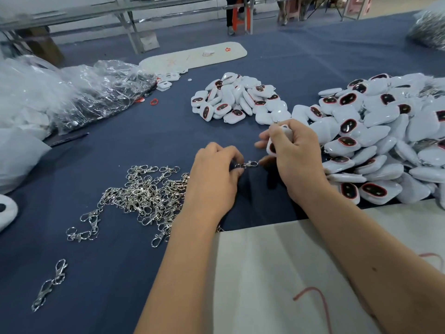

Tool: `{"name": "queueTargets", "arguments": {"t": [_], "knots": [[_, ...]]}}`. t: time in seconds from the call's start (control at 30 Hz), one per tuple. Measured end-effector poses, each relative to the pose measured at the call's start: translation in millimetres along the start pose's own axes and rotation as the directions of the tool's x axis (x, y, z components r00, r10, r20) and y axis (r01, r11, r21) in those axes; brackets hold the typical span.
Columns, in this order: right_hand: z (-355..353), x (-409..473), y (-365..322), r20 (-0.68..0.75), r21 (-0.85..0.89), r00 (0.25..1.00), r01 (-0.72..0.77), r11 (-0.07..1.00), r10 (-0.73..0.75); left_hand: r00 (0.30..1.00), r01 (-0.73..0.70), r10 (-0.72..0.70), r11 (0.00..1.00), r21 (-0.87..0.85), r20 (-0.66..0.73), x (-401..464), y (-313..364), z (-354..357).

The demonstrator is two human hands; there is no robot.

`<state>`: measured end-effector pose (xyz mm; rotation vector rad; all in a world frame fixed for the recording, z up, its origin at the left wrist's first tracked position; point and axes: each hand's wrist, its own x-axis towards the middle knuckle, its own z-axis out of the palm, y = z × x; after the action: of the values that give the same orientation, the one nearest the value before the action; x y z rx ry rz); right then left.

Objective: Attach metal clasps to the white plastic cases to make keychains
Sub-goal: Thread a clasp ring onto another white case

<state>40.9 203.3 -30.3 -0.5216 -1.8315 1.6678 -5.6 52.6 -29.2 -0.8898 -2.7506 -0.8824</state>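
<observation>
At the centre of the blue cloth-covered table, the left hand pinches a metal swivel clasp by its ring end, hook pointing toward the right hand, whose fingers are curled round one white plastic case. Clasp and case lie just apart, not yet joined. Good practice, as judged: press the hook's gate open with a fingertip, keep the case's loop turned toward the hook, then let the gate spring closed. Bright, thin, tangling loose clasps lie heaped to the left; smooth, glossy, rounded cases with dark, red-rimmed oval windows form a far pile and a larger right pile. Crinkled clear plastic bags lie at far left.
</observation>
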Motion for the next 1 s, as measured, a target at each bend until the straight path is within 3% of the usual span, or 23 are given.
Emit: {"name": "queueTargets", "arguments": {"t": [0.13,0.23,0.3,0.47,0.57,0.73,1.0], "knots": [[-0.4,-4.4,-3.0,0.085,-0.083,0.993,0.087,0.993,-0.08,0.994,0.09,-0.095,0.991,-0.095,-0.057,1.1,2.0,-2.4],[2.1,-6.4,-2.8,0.141,-0.177,0.979,0.17,0.969,-0.146,0.995,0.086,-0.089,0.995,-0.043,-0.05,1.1,2.8,-0.7],[3.6,-7.9,-1.9,0.16,-0.201,0.971,0.207,0.957,-0.177,0.99,0.114,-0.124,0.985,-0.129,-0.073,1.9,3.5,-0.3],[5.5,-13.1,-5.6,0.284,-0.262,0.927,0.321,0.91,-0.245,0.924,0.199,-0.351,0.782,-0.59,-0.152,2.8,5.6,-7.7],[5.1,-13.7,-5.0,0.361,-0.259,0.884,0.4,0.879,-0.296,0.9,0.218,-0.419,0.671,-0.709,-0.12,3.3,6.3,-11.0],[5.0,-14.3,-6.3,0.385,-0.162,0.865,0.407,0.899,-0.323,0.883,0.289,-0.464,0.431,-0.855,0.064,3.0,8.8,-17.3],[4.1,-11.9,-4.0,0.413,-0.086,0.875,0.314,0.945,-0.253,0.892,0.303,-0.443,0.429,-0.851,0.094,3.0,9.4,-18.2]]}}
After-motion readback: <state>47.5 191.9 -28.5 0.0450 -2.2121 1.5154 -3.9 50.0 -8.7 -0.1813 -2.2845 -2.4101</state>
